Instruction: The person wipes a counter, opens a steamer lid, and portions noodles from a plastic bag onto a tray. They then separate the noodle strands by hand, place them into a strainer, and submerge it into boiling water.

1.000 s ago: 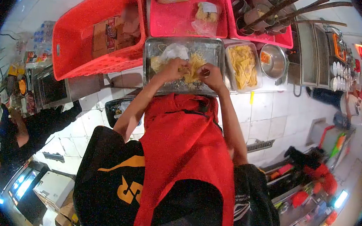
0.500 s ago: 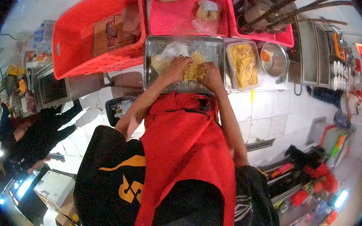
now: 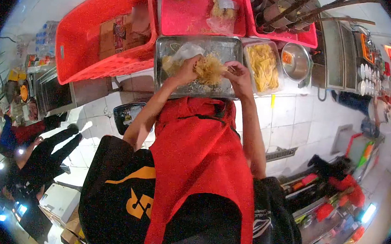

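A loose bundle of thin yellow noodles [image 3: 210, 71] hangs over a metal tray [image 3: 159, 87], blurred by motion. My left hand [image 3: 188, 71] is closed around the bundle's left side. At its right edge, my right hand [image 3: 239, 79] has its fingers curled and pinched on the strands. A clear plastic bag [image 3: 188, 51] lies in the tray behind my left hand, with more pale noodles [image 3: 170, 66] beside it. White flour-like powder and small bits dot the tray's bottom.
Right of the tray stand a container of wide yellow sheets [image 3: 264, 68] and a metal pot [image 3: 295, 62]. A big red crate [image 3: 93, 20] is at left; a pink crate [image 3: 181, 16] holds a bagged item [image 3: 224, 9]. Other people [image 3: 39, 155] are at left and far right.
The noodles have been lifted from the tray and spread between my hands. My right hand has moved right and now pinches the strands' edge; my left hand has turned and gripped the bundle.
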`<state>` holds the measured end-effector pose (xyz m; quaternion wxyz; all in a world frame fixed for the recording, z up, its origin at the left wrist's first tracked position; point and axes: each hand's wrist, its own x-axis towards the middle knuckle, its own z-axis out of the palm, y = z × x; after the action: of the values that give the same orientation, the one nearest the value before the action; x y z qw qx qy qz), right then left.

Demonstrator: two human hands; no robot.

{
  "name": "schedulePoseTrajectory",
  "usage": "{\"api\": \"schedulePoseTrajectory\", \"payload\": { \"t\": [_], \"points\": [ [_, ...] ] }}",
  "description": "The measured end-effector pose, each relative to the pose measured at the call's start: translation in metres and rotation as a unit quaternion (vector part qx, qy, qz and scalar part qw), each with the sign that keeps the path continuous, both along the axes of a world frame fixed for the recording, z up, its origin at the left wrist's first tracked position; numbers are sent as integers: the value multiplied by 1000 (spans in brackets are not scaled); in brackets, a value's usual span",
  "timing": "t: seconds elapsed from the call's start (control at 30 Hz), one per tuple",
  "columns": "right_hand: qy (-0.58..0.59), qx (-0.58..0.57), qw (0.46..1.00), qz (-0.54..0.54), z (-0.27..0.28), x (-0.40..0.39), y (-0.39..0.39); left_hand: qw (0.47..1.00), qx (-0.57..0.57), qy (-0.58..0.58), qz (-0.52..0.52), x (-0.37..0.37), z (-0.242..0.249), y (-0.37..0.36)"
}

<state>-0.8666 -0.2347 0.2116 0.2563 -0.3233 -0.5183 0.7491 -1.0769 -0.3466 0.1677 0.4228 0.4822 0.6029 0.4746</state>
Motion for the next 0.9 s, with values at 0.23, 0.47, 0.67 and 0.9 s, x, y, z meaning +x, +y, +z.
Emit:
{"api": "schedulePoseTrajectory", "payload": {
  "t": [0.23, 0.47, 0.67, 0.9],
  "points": [
    [-278, 413, 858, 124, -21, 8, 5, 992, 23, 121, -41, 0, -10, -2],
    [-377, 388, 822, 174, -45, -21, -3, 992, -88, 85, -39, -4, 8, -2],
    [21, 29, 995, 95, -4, -18, -4, 975, 11, 222, -27, -9, -6, -17],
    [-9, -32, 992, 125, 2, -13, 2, 993, -61, -86, -55, -4, -10, -8]
  ]
}}
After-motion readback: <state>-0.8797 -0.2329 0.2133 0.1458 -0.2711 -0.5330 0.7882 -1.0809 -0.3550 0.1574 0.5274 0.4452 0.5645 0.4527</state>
